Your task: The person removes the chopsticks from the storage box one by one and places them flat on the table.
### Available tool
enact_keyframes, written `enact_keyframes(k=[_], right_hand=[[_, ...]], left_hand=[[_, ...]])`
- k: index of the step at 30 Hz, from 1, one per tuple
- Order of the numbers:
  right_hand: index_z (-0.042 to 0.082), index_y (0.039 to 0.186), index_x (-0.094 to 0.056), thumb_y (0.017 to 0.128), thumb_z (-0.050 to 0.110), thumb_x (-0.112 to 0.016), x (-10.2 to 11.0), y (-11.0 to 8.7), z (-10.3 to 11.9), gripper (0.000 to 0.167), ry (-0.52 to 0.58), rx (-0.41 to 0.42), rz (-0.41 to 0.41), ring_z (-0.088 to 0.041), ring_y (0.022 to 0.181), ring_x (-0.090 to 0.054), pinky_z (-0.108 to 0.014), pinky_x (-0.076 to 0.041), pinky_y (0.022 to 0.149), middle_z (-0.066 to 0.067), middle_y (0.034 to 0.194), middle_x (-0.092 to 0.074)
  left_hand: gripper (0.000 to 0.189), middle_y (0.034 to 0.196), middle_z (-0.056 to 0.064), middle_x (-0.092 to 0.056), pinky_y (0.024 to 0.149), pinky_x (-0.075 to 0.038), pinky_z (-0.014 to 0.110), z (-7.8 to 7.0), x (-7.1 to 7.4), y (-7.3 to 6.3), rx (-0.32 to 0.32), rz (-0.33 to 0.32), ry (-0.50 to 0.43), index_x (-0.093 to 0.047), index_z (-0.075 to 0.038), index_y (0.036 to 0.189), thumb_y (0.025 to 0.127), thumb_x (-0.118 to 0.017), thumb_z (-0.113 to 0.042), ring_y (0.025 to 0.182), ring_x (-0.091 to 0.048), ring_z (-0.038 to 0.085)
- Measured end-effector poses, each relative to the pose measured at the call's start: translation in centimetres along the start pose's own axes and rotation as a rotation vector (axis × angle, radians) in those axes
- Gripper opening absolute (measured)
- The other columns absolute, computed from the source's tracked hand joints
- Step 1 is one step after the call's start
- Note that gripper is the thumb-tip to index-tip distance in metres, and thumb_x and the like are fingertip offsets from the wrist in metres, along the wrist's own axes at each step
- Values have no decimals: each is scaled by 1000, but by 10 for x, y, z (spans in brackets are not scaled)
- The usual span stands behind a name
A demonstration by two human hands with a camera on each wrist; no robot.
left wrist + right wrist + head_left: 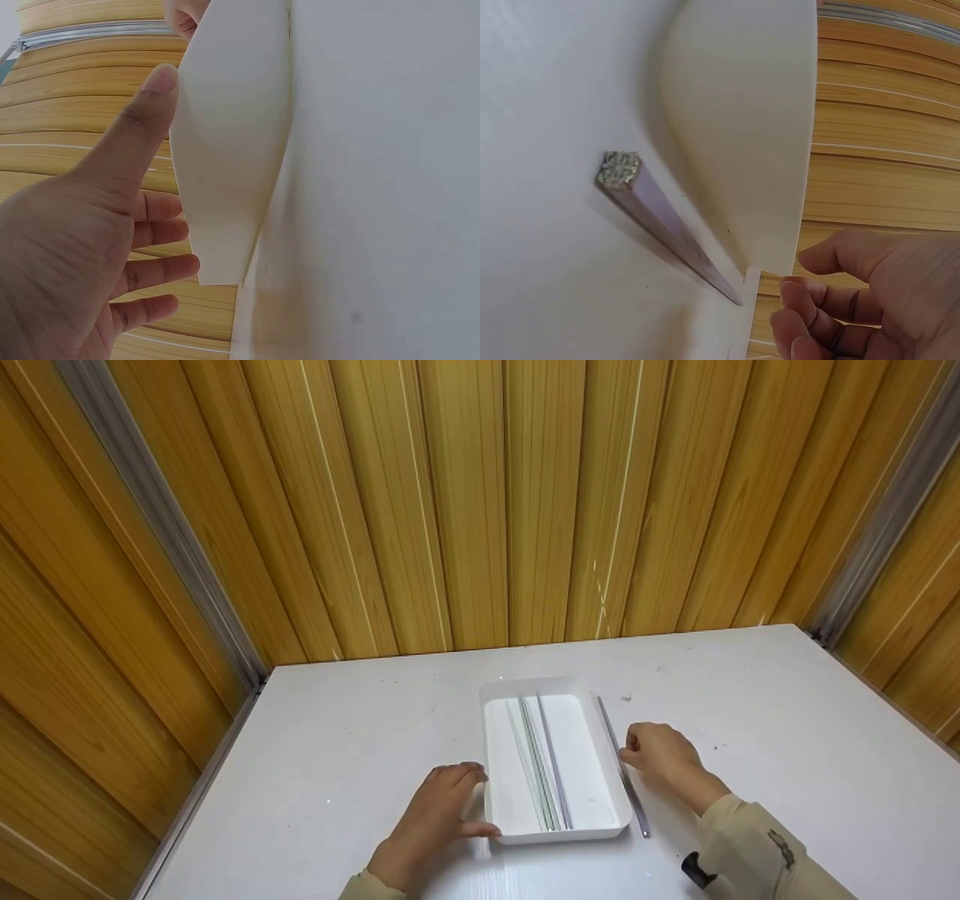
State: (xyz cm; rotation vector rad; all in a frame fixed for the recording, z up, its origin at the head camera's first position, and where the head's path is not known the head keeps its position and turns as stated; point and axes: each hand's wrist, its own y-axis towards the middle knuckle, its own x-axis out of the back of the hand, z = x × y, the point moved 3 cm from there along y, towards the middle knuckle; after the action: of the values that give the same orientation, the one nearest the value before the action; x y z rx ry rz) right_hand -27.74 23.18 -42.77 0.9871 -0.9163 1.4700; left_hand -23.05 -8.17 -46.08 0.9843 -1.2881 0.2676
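A white shallow rectangular tray (536, 685) stands on the table, with several thin chopsticks lying lengthwise in it: green ones (534, 757) and a purple one (553, 757). My left hand (439, 804) is at the tray's left front corner. In the left wrist view its thumb (146, 112) touches the rim and its fingers reach along the tray wall (225, 150). Outside the right wall, one purple chopstick (636, 802) lies on the table. Over it is my right hand (664, 754), fingers loosely bent; the right wrist view shows nothing in them. The chopstick's square end (620, 169) is patterned.
The white table (360, 735) backs onto a wood-patterned panel wall (465, 510). More panels and grey metal posts (172, 510) bound both sides. Small specks (627, 697) mark the tabletop.
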Motion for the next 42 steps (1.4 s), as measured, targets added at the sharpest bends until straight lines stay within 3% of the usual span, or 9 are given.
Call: enact_keyframes(k=[15,31,42], right_hand=[[8,78,-59,88,17,-64,7,5,11,14,32,21,-52,-15,63,-48,-25,-37,55,0,69,-57],[6,76,-60,85,11,-64,-2,9,31,11,104,113,-114,-13,61,-47,-25,-40,55,-1,68,-59],[6,77,-60,85,12,-65,-16,9,41,11,129,121,-77,-12,60,-47,-23,-40,54,-1,69,-59]], left_hand=[[67,115,1,-65,93,-52,33,0,-3,-2,-2,-21,-32,-60,-10,107,66,-71,-62,106,-62,17],[68,118,1,-65,94,-51,33,-1,0,-1,13,-1,-11,-60,-10,109,67,-69,-62,109,-61,17],[68,117,0,-65,94,-51,32,-1,-2,0,-6,-34,2,-60,-12,109,65,-70,-63,108,-61,16]])
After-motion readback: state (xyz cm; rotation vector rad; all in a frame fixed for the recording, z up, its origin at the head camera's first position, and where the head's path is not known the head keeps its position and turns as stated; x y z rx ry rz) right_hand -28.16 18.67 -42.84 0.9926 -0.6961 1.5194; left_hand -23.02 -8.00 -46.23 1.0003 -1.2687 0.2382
